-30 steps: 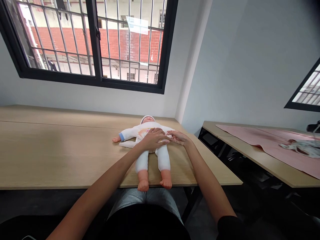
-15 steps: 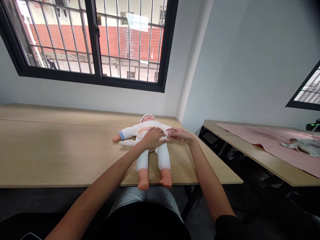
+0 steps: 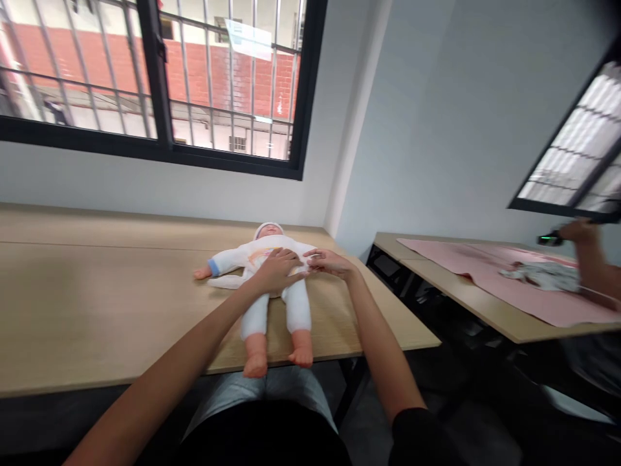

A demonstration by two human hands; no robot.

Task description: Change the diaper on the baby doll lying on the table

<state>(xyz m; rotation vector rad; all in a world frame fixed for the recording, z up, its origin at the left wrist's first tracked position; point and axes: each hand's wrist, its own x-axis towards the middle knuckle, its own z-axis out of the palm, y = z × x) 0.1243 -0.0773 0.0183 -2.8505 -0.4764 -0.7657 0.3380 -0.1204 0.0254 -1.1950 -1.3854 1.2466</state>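
A baby doll (image 3: 255, 260) in a white cap and white clothes lies on its back on the wooden table (image 3: 121, 291), its bare feet at the front edge. Across its belly rests my left hand (image 3: 281, 269), palm down, fingers stretched out over the white top (image 3: 262, 254). At the doll's right-hand side in view, my right hand (image 3: 330, 263) has its fingers bent and pinched at the edge of the top. Both hands' fingertips come close together there; the exact bit of cloth between them is too small to make out.
To the right, across a gap, stands another table (image 3: 451, 288) with a pink cloth (image 3: 446, 259) and a crumpled pale garment (image 3: 543, 275). Another person's arm (image 3: 589, 243) reaches in there, near a dark device with a green light (image 3: 549, 239). A barred window (image 3: 233, 84) is ahead.
My view has turned to the right, so the doll sits further left in it. Another person's arm has come into sight at the right. My hands keep nearly the same place on the doll.
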